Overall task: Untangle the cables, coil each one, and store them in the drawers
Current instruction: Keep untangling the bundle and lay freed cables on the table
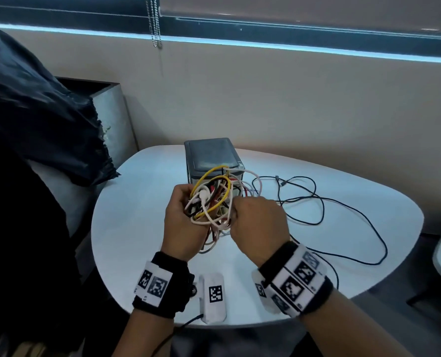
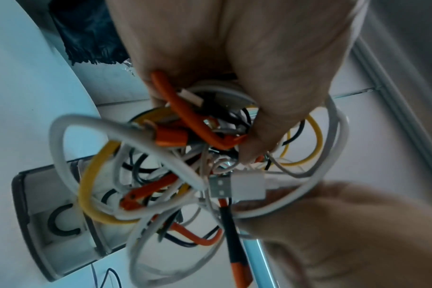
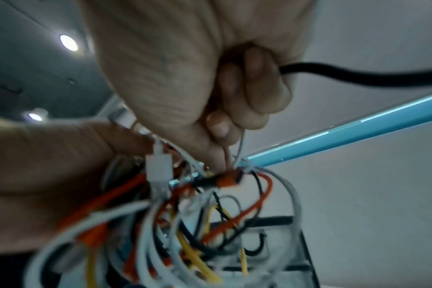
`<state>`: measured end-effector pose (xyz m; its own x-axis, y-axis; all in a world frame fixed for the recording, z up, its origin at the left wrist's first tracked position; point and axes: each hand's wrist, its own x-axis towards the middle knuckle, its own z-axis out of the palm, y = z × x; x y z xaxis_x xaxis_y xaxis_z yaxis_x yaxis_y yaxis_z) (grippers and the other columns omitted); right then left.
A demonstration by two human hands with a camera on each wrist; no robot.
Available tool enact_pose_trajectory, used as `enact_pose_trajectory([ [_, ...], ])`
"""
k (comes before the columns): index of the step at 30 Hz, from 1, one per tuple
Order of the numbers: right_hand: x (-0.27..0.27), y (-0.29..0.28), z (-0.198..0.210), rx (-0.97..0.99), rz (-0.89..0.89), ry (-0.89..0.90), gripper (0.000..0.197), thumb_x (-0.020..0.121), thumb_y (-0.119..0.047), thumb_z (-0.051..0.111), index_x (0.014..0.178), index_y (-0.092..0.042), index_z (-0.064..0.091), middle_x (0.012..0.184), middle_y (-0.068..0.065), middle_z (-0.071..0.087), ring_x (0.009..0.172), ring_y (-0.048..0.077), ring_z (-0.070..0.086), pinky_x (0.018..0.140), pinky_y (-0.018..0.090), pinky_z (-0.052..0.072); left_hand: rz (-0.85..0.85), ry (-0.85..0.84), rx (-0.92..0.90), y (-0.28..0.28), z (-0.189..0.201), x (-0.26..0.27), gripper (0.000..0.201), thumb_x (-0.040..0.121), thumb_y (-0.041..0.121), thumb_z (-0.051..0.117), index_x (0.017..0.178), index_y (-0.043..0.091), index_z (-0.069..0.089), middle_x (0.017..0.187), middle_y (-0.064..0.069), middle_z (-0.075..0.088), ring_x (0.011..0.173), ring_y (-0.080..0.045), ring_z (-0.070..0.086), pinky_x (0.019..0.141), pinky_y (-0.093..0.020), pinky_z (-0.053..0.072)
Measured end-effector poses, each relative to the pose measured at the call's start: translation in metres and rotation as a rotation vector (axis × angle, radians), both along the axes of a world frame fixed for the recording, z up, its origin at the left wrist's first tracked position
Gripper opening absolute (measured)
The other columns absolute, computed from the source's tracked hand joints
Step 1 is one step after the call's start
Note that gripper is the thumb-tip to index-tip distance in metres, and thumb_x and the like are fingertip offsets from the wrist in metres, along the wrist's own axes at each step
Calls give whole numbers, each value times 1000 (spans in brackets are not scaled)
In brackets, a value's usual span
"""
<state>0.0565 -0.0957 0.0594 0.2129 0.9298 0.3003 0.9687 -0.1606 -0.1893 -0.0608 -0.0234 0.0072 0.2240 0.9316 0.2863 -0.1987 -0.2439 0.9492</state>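
Left hand (image 1: 183, 217) grips the cable tangle (image 1: 211, 199) above the table (image 1: 137, 228) middle, before the drawer box (image 1: 211, 155); right hand (image 1: 259, 222) pinches a thin strand, untangling stage, next likely easing it free.

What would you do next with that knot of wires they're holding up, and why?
Probably ease one strand out sideways with the right hand while the left hand holds the tangle. The white, yellow, orange and black cables are knotted together above the table, the right fingers already pinch a thin strand, and nothing is coiled yet.
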Motion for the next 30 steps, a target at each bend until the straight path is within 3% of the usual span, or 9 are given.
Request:
enact_pose_trajectory([
  [6,2,-1,5,-11,-31,-30,12,91,-20,50,85,-18,60,82,6,67,75,32,62,58,28,29,-14,-69,-69,3,-2,-3,37,69,6,82,95,16,58,92,-7,72,81,-23,70,71,-39,59],
  [10,-9,-6,15,-17,-46,-5,27,60,-14,76,56,-20,51,48,1,53,40,28,49,46,20,10,-40,-164,-118,5,-2,-7,33,75,-5,76,94,12,55,90,-9,71,72,-16,70,59,-26,55],
  [12,-13,-5,19,37,-40,-31,39,51,-12,81,53,-23,43,42,-2,49,34,25,43,46,17,2,-68,-236,-125,2,2,-10,42,70,7,82,99,4,52,84,-6,70,62,-14,67,49,-20,50],
  [15,-17,2,18,31,-41,-100,28,80,-15,66,70,-23,42,68,2,64,54,26,45,45,24,14,-121,-290,-146,1,6,-14,66,54,30,90,100,5,51,80,-4,68,55,-15,62,42,-19,46],
  [18,-12,7,13,-52,-46,-37,14,95,-21,48,80,-21,47,90,3,67,71,28,51,62,28,31,-102,-295,-176,2,5,-14,62,60,26,90,104,4,52,80,-3,68,56,-14,62,43,-18,46],
  [21,-1,-2,11,-34,56,228,17,92,-32,57,99,-21,68,96,-5,71,83,22,65,69,30,45,-21,-315,-252,8,-1,-12,37,78,6,74,110,2,55,80,-5,67,58,-16,60,45,-21,45],
  [24,21,-23,18,41,167,767,23,86,-31,74,108,-30,74,92,-22,72,64,0,65,66,16,48,1,-413,-426,19,-6,-16,20,92,6,59,112,7,60,81,-5,66,61,-17,59,53,-27,47],
  [28,66,-30,14,379,-101,1178,6,91,-12,67,89,-12,73,80,6,75,62,19,71,58,21,52,-172,-545,-677,29,-2,-26,34,83,21,60,113,8,70,106,-18,69,84,-26,70,77,-41,59],
  [30,77,-23,-4,227,-214,1176,8,92,-14,66,89,-10,72,84,12,76,63,19,70,59,25,52,-294,-523,-680,33,2,-30,25,68,26,74,89,13,79,88,-8,75,75,-20,72,70,-32,59],
])
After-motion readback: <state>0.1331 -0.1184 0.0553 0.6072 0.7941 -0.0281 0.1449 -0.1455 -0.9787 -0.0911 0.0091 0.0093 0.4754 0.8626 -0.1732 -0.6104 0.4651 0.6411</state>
